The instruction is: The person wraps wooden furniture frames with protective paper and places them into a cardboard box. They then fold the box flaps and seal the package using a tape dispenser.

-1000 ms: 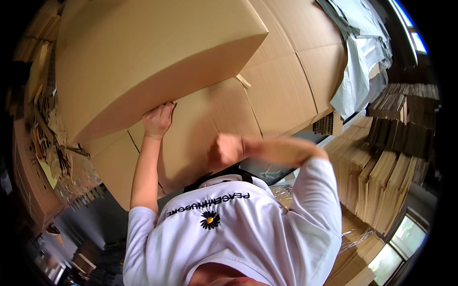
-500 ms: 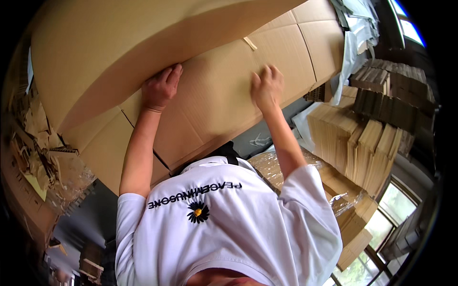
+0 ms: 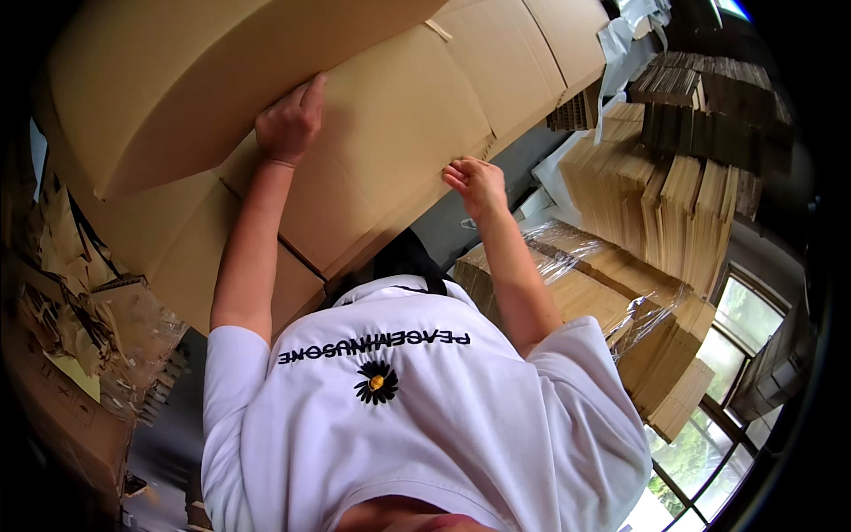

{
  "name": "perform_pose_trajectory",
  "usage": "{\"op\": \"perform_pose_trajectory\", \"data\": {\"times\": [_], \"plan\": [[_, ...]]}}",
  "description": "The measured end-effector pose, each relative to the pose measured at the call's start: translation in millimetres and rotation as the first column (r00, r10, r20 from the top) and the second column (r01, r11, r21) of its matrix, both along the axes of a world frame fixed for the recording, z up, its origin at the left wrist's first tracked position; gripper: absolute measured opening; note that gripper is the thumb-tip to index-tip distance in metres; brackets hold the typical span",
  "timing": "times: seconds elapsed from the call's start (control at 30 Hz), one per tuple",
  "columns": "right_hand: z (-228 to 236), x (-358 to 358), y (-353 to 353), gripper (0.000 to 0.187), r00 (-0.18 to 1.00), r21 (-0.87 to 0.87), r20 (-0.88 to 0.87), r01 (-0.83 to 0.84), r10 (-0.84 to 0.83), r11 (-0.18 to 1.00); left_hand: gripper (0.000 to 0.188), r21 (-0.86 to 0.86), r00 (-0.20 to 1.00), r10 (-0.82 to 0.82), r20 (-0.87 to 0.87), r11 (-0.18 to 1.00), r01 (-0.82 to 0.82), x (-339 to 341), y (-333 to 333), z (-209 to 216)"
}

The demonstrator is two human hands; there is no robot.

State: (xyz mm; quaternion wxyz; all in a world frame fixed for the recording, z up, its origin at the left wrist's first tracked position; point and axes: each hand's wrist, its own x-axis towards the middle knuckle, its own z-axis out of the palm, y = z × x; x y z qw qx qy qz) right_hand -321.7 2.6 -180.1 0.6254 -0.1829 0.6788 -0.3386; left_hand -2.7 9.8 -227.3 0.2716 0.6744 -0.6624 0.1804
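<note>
A large bent brown cardboard sheet [image 3: 195,62] rises at the upper left, its lower edge curving over a flat creased cardboard sheet [image 3: 390,115]. My left hand [image 3: 291,122] is closed at the raised sheet's edge, with its fingertips partly hidden. At the near edge of the flat sheet, beside a slit, my right hand [image 3: 479,186] has its fingers curled together. Whether the right fingers pinch the board's edge or a small scrap is too small to tell. A small pale strip [image 3: 438,30] lies on the flat sheet farther off.
Stacks of cut cardboard [image 3: 651,191] stand at the right, with film-wrapped bundles [image 3: 576,275] nearer me. Torn cardboard scraps [image 3: 66,248] are heaped at the left above a brown carton [image 3: 75,417]. A window [image 3: 700,461] shows at the lower right.
My right hand has come from over the flat sheet down to its near edge, and its fingers have curled in. The left hand stays by the raised sheet. The view has shifted slightly.
</note>
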Motion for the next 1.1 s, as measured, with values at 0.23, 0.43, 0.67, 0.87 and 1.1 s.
{"op": "perform_pose_trajectory", "data": {"times": [0.23,0.43,0.67,0.87,1.1], "plan": [[1.6,10.9,-2.5,0.013,0.993,0.11,0.057,0.096,-0.103,0.989,0.025,-0.005,0.989,-0.085,-0.12,0.996,0.085,-5.9,-2.3,18.2],[70.6,50.0,20.8,0.038,0.775,-0.137,0.364,-0.505,0.517,0.852,0.037,0.605,0.962,0.195,-0.188,0.795,-0.043,-13.3,-7.7,66.5],[105.5,166.3,-72.4,0.024,0.232,-0.761,-0.021,-0.634,0.972,0.135,0.066,0.223,0.884,-0.464,0.048,0.868,0.444,-53.5,-44.0,295.0],[131.2,233.4,-70.9,0.023,0.426,-0.834,0.12,-0.447,0.896,0.324,0.093,0.335,0.979,-0.051,0.196,0.942,-0.018,4.5,-91.6,265.0],[322.4,273.3,-155.9,0.029,0.059,-0.269,-0.948,-0.669,0.311,-0.693,0.087,0.454,0.992,-0.029,0.121,0.89,-0.03,-3.0,-80.8,272.6]]}}
